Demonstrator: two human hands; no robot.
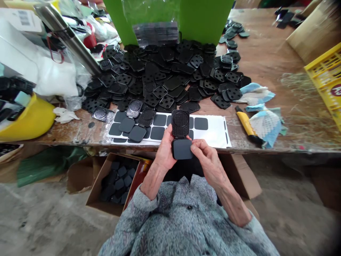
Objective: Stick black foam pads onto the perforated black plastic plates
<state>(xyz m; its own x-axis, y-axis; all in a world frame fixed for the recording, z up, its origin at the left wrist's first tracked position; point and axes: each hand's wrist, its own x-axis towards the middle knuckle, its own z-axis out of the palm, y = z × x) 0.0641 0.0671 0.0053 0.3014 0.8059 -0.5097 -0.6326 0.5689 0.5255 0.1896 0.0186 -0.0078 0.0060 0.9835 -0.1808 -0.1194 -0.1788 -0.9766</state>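
Two plates (134,107) look padded, a heap (172,83) seemingly left, as a worker's left hand (166,151) grips another plate (180,122), right hand (205,152) pinching its pad (182,149).

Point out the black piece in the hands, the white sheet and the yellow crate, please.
Black piece (180,124): head view, on its gridded half.
White sheet (215,131): head view, bare right part.
Yellow crate (323,58): head view, on its rim.

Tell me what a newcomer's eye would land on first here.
Probably the big heap of black pieces across the wooden bench, just below the bright green panel at the top. Next, in the middle, the left hand and right hand hold a two-part black piece over the bench's near edge. A yellow crate stands out at far right.
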